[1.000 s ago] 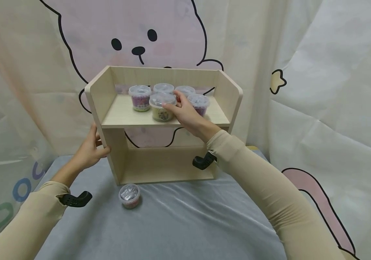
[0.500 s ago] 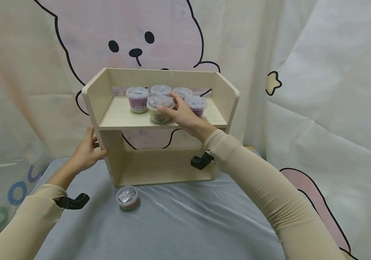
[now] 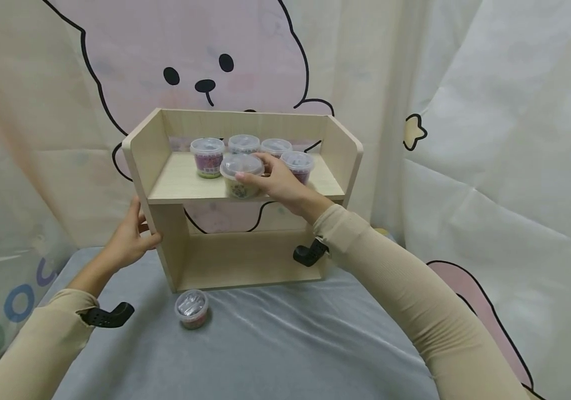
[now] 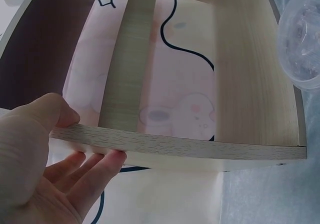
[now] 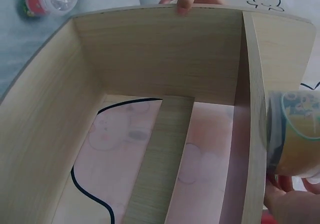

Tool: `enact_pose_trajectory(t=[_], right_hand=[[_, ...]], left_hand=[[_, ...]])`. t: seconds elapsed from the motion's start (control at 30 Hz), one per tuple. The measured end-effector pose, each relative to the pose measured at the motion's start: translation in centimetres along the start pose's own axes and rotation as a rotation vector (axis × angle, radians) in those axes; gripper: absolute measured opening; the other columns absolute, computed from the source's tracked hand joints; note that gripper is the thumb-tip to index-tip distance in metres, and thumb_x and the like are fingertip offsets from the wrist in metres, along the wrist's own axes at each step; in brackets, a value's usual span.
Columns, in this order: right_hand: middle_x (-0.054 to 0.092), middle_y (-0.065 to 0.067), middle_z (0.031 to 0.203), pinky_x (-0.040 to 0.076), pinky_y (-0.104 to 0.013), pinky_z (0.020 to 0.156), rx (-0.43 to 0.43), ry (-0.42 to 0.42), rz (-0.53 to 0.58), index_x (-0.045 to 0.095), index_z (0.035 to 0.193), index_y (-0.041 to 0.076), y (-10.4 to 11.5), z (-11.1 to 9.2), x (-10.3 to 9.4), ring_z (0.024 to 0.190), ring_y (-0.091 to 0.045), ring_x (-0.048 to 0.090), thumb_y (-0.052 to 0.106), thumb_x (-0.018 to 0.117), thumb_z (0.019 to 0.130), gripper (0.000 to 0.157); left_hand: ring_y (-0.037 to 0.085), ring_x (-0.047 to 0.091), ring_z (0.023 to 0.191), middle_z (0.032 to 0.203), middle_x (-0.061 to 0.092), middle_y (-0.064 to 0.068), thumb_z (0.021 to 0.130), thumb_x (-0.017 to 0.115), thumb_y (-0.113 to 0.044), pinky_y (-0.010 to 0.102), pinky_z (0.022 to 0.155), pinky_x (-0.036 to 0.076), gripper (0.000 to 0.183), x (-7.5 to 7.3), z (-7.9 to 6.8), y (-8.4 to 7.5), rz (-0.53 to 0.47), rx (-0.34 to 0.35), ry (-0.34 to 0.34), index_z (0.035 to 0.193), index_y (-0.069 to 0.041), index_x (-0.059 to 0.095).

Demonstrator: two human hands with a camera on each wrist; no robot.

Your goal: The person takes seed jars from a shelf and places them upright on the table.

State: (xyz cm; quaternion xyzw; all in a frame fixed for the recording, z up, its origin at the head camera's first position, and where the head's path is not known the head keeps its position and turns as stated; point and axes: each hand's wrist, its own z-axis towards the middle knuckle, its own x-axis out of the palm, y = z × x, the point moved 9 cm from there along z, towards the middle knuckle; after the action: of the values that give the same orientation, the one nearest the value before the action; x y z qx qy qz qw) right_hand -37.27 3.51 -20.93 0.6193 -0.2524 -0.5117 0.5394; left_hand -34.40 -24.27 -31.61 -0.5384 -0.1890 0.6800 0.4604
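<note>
My right hand [image 3: 285, 186] holds a clear-lidded plastic tub [image 3: 237, 188] with yellowish contents, thumb on its near side. The tub is right at the front edge of the upper shelf on a small wooden shelf unit [image 3: 250, 277]. In the right wrist view the tub [image 5: 300, 126] shows beyond the shelf board, with fingers under it. My left hand [image 3: 127, 236] grips the unit's left side panel. In the left wrist view, the thumb of that hand [image 4: 55, 169] lies over the panel's edge and the fingers press its outer face.
Behind the held tub stand several more lidded tubs, among them a purple one [image 3: 208, 161] at left and another [image 3: 299, 165] by my right hand. One tub [image 3: 192, 309] sits on the grey cloth [image 3: 275, 344] before the unit. A printed curtain [image 3: 375, 83] hangs behind.
My right hand has drawn the yellowish tub slightly toward the shelf's front edge. My left hand keeps its grip on the side panel. The head view has shifted a little.
</note>
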Motion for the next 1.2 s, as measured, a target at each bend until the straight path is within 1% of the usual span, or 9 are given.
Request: enact_pose_trajectory(t=[0.13,0.23,0.5,0.67,0.77,0.87,0.93,1.1,1.2], right_hand=[[0.05,-0.011,0.147,0.046,-0.041,0.111,-0.03,0.009,0.032,0.036,0.156,0.015,0.1,-0.5,0.1,0.131,-0.021,0.052,0.027,0.068,0.096,0.068],[0.053,-0.011,0.143,0.049,-0.039,0.106,-0.063,0.02,0.057,0.042,0.152,0.015,0.3,-1.1,0.4,0.126,-0.02,0.054,0.022,0.067,0.096,0.062],[0.055,-0.01,0.139,0.049,-0.037,0.106,-0.099,0.047,0.075,0.039,0.154,0.013,0.7,-3.1,1.4,0.123,-0.019,0.057,0.017,0.066,0.096,0.064],[0.055,-0.015,0.142,0.05,-0.033,0.105,-0.121,0.094,0.099,0.037,0.155,0.008,0.7,-4.0,2.6,0.123,-0.021,0.059,0.01,0.063,0.097,0.064],[0.055,-0.018,0.143,0.051,-0.031,0.104,-0.15,0.126,0.082,0.038,0.154,0.006,0.5,-4.5,3.2,0.125,-0.023,0.059,0.006,0.062,0.097,0.062],[0.056,-0.02,0.142,0.052,-0.028,0.101,-0.153,0.144,0.078,0.039,0.153,0.005,0.0,-5.0,3.6,0.125,-0.023,0.058,0.004,0.061,0.097,0.06],[0.056,-0.021,0.141,0.052,-0.027,0.1,-0.151,0.15,0.081,0.039,0.153,0.004,-0.5,-5.3,3.8,0.124,-0.022,0.059,0.004,0.061,0.097,0.06],[0.055,-0.022,0.142,0.051,-0.024,0.099,-0.143,0.153,0.117,0.04,0.152,0.001,-2.0,-5.5,4.4,0.123,-0.022,0.059,0.001,0.06,0.096,0.059],[0.054,-0.021,0.144,0.051,-0.021,0.099,-0.118,0.132,0.172,0.04,0.153,0.002,-3.3,-5.6,4.7,0.123,-0.02,0.06,0.001,0.06,0.096,0.06]], left_hand=[[0.07,0.045,0.124,0.147,0.032,0.046,0.091,0.059,0.008,0.057,0.068,0.061,0.102,0.1,0.0,0.2,-0.003,-0.011,0.004,0.161,-0.028,-0.006],[0.069,0.043,0.126,0.148,0.032,0.046,0.092,0.06,0.006,0.058,0.069,0.061,0.103,0.2,-0.1,0.3,0.0,-0.028,0.007,0.161,-0.03,-0.007],[0.069,0.044,0.126,0.149,0.032,0.045,0.091,0.062,0.005,0.054,0.067,0.062,0.106,0.3,0.1,0.3,0.012,-0.036,0.004,0.161,-0.032,-0.008],[0.068,0.047,0.123,0.146,0.036,0.046,0.09,0.06,0.008,0.041,0.062,0.061,0.103,0.3,0.2,0.4,-0.001,-0.015,-0.014,0.161,-0.028,-0.006],[0.068,0.047,0.123,0.146,0.036,0.046,0.09,0.059,0.009,0.044,0.063,0.061,0.102,0.4,0.1,0.6,-0.003,-0.012,-0.019,0.16,-0.027,-0.005],[0.069,0.045,0.124,0.148,0.033,0.045,0.09,0.059,0.009,0.054,0.066,0.062,0.103,0.6,0.1,0.6,-0.002,-0.006,-0.015,0.161,-0.029,-0.006],[0.069,0.044,0.125,0.149,0.032,0.045,0.09,0.06,0.009,0.056,0.067,0.061,0.104,0.8,0.2,0.5,-0.008,0.0,-0.013,0.161,-0.03,-0.006],[0.069,0.045,0.124,0.149,0.032,0.045,0.089,0.06,0.01,0.051,0.065,0.062,0.105,0.5,0.1,0.5,-0.011,-0.001,-0.02,0.161,-0.029,-0.005],[0.068,0.046,0.124,0.148,0.033,0.045,0.089,0.06,0.009,0.052,0.065,0.061,0.102,0.3,0.0,0.6,-0.005,-0.006,-0.02,0.161,-0.026,-0.003]])
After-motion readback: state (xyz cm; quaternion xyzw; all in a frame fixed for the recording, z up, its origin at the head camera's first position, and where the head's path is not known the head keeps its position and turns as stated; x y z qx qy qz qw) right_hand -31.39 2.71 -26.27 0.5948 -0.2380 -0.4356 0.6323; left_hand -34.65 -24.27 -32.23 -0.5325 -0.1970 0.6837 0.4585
